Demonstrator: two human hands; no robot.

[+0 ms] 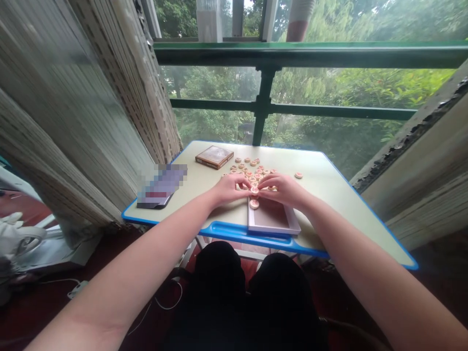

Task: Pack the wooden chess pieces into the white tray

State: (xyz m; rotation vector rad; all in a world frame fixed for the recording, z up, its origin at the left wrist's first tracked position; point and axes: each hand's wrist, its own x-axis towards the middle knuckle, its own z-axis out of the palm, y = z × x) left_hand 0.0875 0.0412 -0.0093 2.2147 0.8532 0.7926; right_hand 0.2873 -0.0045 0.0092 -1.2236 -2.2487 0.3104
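Between the fingertips of my left hand (pixel 234 189) and my right hand (pixel 280 189) is a round xiangqi piece (pixel 254 190) with a red character on its face. Both hands pinch it from opposite sides, over the far left corner of an open shallow box (pixel 272 217). Just below, a second xiangqi piece (pixel 254 204) lies inside the box at its left wall. Beyond my hands, several more xiangqi pieces (pixel 253 163) are spread in a loose heap on the table, partly hidden by my fingers. One piece (pixel 299 175) sits apart to the right.
The cream table (pixel 340 209) has a blue raised edge. A flat brown box (pixel 214 157) lies at the back left, and a dark, partly blurred-out flat object (pixel 163 187) at the left edge. Curtains hang on both sides; a green window railing (pixel 263 97) stands behind.
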